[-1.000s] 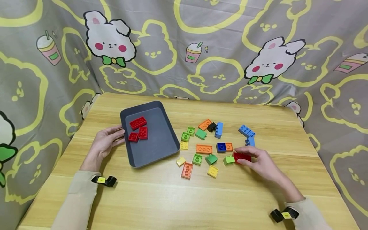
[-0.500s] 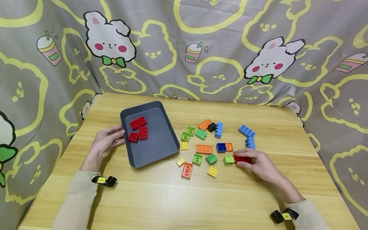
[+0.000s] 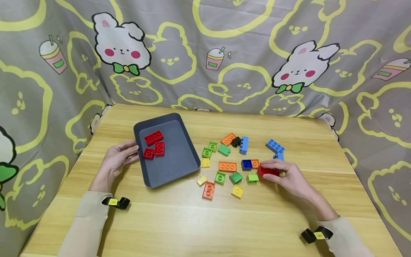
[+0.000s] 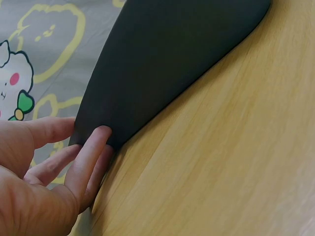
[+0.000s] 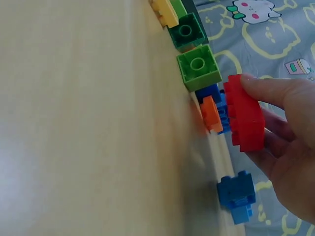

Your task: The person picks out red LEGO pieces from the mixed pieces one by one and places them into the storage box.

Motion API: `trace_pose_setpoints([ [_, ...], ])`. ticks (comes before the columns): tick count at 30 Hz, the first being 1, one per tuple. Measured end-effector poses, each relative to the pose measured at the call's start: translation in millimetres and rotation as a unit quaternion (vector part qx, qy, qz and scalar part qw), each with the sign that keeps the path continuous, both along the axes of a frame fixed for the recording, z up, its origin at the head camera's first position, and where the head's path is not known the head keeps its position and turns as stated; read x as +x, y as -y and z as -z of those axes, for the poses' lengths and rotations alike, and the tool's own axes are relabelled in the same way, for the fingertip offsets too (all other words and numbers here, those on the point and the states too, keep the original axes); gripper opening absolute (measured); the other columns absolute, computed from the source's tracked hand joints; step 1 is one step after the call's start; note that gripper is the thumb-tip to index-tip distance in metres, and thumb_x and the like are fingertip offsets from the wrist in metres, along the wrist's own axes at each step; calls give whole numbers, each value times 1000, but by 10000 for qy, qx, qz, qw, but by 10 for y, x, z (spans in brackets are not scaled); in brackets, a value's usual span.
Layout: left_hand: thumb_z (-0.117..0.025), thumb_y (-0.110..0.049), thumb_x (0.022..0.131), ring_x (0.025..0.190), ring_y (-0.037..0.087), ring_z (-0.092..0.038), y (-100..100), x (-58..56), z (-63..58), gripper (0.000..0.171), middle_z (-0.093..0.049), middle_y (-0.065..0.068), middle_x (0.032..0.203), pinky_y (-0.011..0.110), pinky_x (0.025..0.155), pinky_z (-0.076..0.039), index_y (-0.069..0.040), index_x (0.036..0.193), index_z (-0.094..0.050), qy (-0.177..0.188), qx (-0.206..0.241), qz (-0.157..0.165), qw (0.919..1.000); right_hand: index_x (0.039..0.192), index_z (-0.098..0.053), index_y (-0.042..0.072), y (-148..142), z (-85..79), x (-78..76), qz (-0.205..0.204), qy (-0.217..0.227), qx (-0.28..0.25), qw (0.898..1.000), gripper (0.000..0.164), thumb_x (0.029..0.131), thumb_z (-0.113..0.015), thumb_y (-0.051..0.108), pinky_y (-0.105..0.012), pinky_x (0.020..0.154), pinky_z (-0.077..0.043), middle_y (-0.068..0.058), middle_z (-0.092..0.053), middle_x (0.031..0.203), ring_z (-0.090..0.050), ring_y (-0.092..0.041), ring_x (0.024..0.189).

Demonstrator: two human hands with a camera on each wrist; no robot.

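Between thumb and fingers my right hand grips a long red building brick, just right of a light green brick. In the right wrist view the red brick shows its studs facing left, and the thumb lies on its near side. My left hand rests its fingertips against the left side of the dark grey tray. Several red bricks lie inside that tray, toward its left. The left wrist view has these fingers nearly straight on the tray's outer wall.
Right of the tray, green, orange, yellow and dark blue bricks lie scattered on the wooden table. Two blue bricks are behind my right hand. A black brick touches a blue one. A patterned curtain hangs behind the table.
My right hand has raised the red brick and shifted it slightly left and away from me. The light green brick has slid a little left. My left hand and the tray stay put.
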State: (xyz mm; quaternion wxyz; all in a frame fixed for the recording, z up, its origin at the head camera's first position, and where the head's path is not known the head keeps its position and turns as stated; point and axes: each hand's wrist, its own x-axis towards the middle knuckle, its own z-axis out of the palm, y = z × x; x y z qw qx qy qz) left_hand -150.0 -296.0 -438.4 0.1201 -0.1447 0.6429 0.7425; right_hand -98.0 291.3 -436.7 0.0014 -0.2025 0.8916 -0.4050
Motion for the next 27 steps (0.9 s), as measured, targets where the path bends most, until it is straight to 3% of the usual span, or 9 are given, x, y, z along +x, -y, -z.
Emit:
trace_pose_setpoints([
  [9, -73, -10, 100, 93, 2, -76, 6, -6, 14, 76, -76, -15, 103, 21, 83, -67, 7, 161, -33, -27, 130, -48, 9999, 117, -82, 13, 155, -134, -137, -255, -548, 12, 9982, 33, 86, -87, 5, -11, 82, -58, -10, -79, 120, -64, 8, 109],
  [19, -72, -9, 100, 93, 2, -76, 16, -3, 38, 73, -77, -15, 102, 21, 82, -67, 6, 161, -35, -5, 156, -50, 9999, 116, -81, 11, 402, -281, -323, -596, -221, -445, 9970, 27, 90, -83, 4, -13, 83, -61, -11, -77, 122, -67, 6, 106],
  [27, -74, -10, 100, 93, 2, -76, 10, 4, 23, 74, -76, -15, 102, 21, 83, -67, 7, 160, -35, -23, 132, -53, 9999, 118, -81, 9, 697, -288, -483, -904, -61, -830, 9924, 27, 92, -82, 5, -19, 85, -65, -13, -76, 126, -68, 4, 111],
])
